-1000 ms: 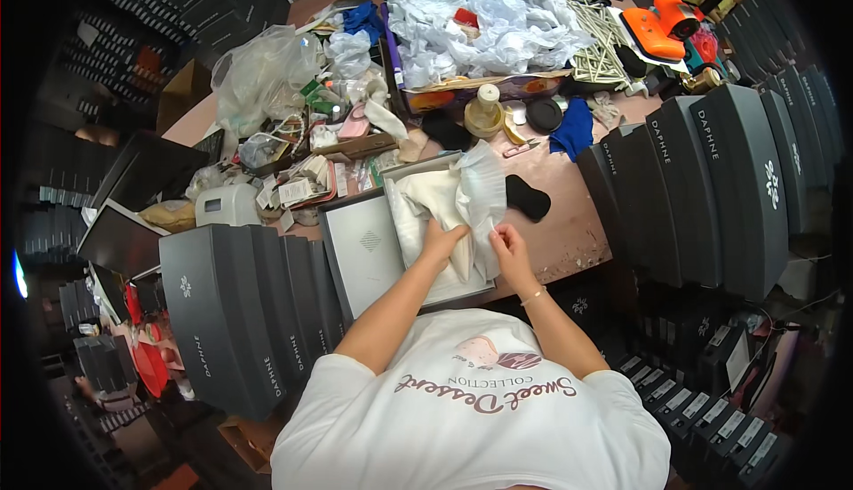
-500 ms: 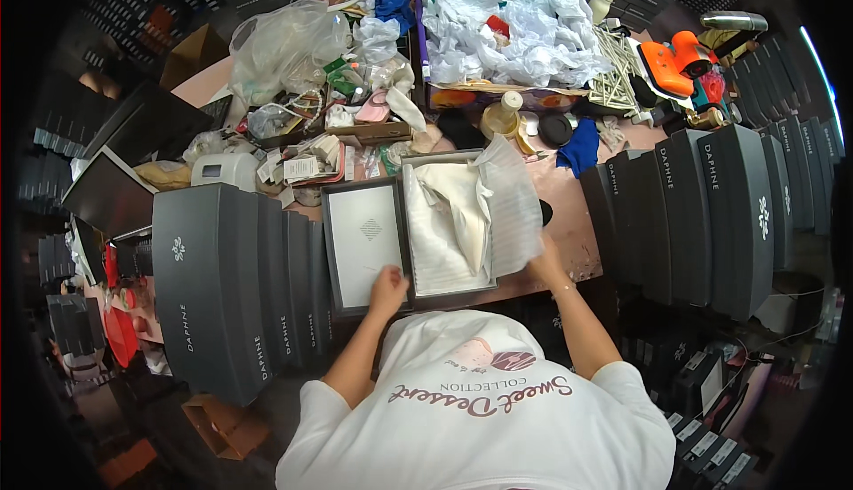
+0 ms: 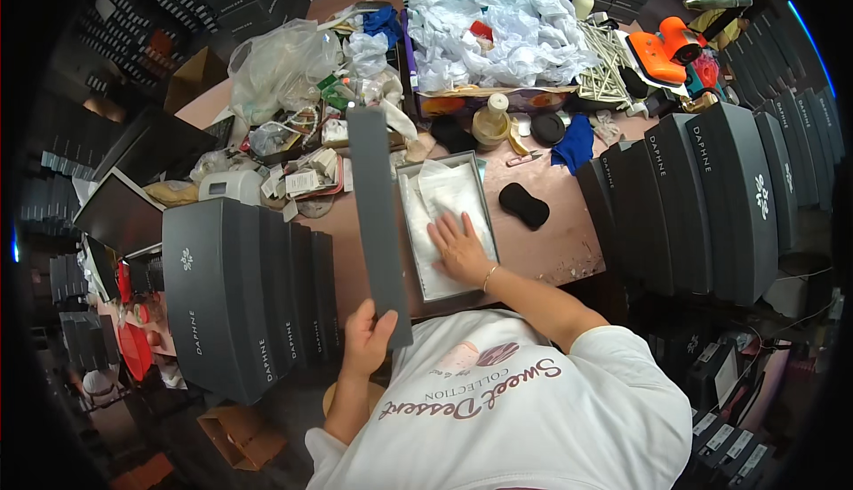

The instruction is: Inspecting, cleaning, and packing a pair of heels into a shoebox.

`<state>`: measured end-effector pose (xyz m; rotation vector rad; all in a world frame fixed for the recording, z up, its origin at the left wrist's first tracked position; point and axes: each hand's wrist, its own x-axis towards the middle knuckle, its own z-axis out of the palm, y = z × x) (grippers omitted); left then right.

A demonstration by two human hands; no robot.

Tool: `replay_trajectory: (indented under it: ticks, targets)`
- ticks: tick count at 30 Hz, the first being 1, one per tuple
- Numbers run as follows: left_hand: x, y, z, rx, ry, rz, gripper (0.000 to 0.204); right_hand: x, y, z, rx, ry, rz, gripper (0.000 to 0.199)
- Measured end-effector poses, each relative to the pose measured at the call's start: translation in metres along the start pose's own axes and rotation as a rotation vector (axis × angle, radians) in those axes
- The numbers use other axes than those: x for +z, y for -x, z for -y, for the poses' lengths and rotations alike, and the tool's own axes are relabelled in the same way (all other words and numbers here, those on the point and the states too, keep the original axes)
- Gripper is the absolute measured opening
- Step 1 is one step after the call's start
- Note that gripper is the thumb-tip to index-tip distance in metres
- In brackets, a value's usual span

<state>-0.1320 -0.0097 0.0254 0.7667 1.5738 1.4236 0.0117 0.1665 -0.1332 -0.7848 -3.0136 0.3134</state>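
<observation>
A grey shoebox [image 3: 486, 206] lies on the pink table in front of me, lined with white tissue paper [image 3: 442, 190] that covers its contents. My right hand [image 3: 464, 254] presses flat on the paper, fingers spread. To the left of the box, my left hand [image 3: 364, 341] grips the near end of the dark grey shoebox lid [image 3: 378, 223]. The lid is tipped up on edge, its narrow side toward me. A black pad with a narrowed middle [image 3: 522, 205] sits right of the box.
Tall rows of dark shoeboxes [image 3: 213, 303] and more shoeboxes [image 3: 729, 206] flank me. Behind the open box are a carton of crumpled white paper [image 3: 498, 41], a yellowish bottle [image 3: 490, 124], a blue cloth [image 3: 573, 142] and an orange tape dispenser [image 3: 662, 50].
My left hand has taken the lid from beside the box and tipped it up. The tissue flap is folded over the contents, and my right hand has moved left onto it.
</observation>
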Motion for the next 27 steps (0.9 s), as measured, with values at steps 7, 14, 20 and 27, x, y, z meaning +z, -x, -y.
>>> replay_trajectory:
  ticks: [7, 14, 20, 27]
  targets:
    - [0.051, -0.074, 0.073, -0.252, 0.665, -0.107, 0.039, -0.031, 0.048, 0.036, -0.001, -0.516, 0.56, 0.042]
    - [0.019, -0.047, 0.128, -0.612, 0.168, 0.072, 0.035, -0.095, 0.104, -0.022, 0.581, -0.946, 0.064, 0.032]
    - [-0.004, -0.078, 0.149, -0.138, -0.597, 0.304, 0.046, -0.004, 0.071, -0.03, 0.626, -1.012, -0.294, 0.054]
    - [-0.043, -0.095, 0.221, -0.743, 0.022, 0.474, 0.07, 0.029, 0.07, -0.002, 0.97, -1.112, -0.194, 0.068]
